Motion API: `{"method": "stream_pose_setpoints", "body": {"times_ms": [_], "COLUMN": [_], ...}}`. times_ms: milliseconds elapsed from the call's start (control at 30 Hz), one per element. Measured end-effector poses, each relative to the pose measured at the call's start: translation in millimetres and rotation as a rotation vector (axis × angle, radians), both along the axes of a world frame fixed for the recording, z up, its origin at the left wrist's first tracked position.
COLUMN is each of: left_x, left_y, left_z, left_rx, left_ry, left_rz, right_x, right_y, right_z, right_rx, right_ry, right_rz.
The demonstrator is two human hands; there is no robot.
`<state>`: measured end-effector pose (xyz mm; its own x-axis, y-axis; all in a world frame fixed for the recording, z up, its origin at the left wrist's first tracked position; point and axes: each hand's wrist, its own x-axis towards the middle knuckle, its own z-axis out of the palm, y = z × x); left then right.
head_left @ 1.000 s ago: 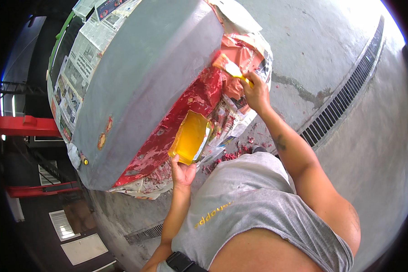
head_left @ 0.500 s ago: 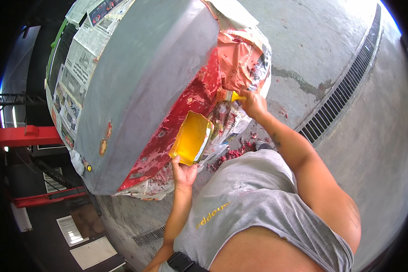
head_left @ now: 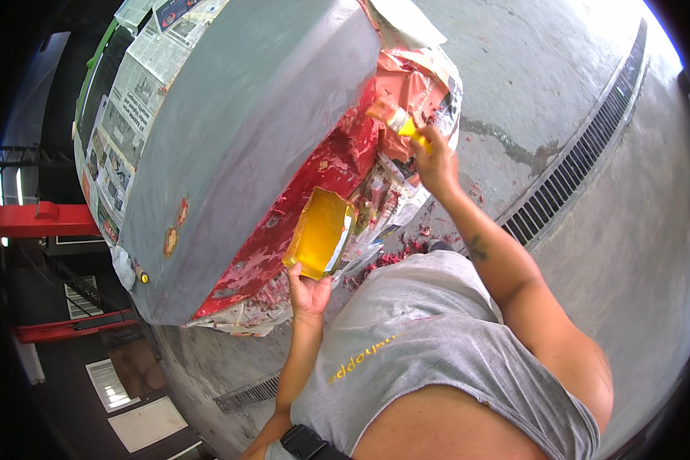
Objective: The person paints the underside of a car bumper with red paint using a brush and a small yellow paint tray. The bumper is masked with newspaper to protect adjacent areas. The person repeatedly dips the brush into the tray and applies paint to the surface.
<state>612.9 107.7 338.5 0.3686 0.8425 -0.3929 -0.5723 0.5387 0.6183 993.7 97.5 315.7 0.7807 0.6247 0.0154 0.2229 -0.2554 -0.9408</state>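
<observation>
Nearest you was your grey shirt [head_left: 406,330], with your left hand [head_left: 309,297] out past it, palm up, curled around the near end of the yellow tub [head_left: 314,238]. Your thumb showed; I couldn't see most of the fingers under it. You had the tub tilted right in front of the red strip [head_left: 345,149], I'd guess so the brush [head_left: 400,121] only had a short hop to it. Your right hand [head_left: 437,162] was closed on the brush handle, arm reached up and inward, bristles angled left at the strip's upper end. Couldn't tell if they touched. Red flakes [head_left: 387,261] lay on the floor [head_left: 506,69] below. Beyond the strip was the big grey panel [head_left: 245,138], with pink paper [head_left: 406,77] beside the red and newspaper [head_left: 134,100] along the far side, probably to keep mess off.
</observation>
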Motion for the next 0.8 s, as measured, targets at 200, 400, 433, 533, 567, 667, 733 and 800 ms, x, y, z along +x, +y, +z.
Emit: {"method": "stream_pose_setpoints", "body": {"times_ms": [200, 400, 433, 533, 567, 667, 733, 800], "left_x": [-19.9, -47.9, -53.8, -67.9, -71.2, -74.5, -73.6, -70.1], "left_y": [6.5, 6.7, 5.7, 4.3, 3.5, 0.2, -1.5, -2.5], "left_z": [8.3, 13.7, 14.0, 13.8, 12.9, 8.8, 8.7, 9.9], "left_rx": [-0.014, -0.041, -0.036, -0.024, -0.042, -0.054, -0.059, -0.043], "left_ry": [0.064, 0.095, 0.110, 0.132, 0.133, 0.128, 0.131, 0.117], "left_rz": [-0.018, 0.004, -0.007, -0.004, 0.014, 0.022, 0.035, 0.041], "right_x": [-73.2, -123.0, -127.1, -130.0, -128.5, -115.0, -104.3, -94.5], "right_y": [22.5, 12.8, 10.5, 11.1, 13.5, 31.7, 44.1, 52.5], "right_z": [-125.2, -157.9, -156.4, -147.3, -145.2, -140.7, -136.5, -130.3], "right_rx": [0.016, -0.135, -0.078, -0.044, -0.108, -0.132, -0.221, -0.303], "right_ry": [0.253, 0.551, 0.735, 0.896, 0.961, 0.782, 0.526, 0.327], "right_rz": [0.079, 0.159, 0.164, 0.161, 0.178, 0.146, 0.080, 0.075]}}
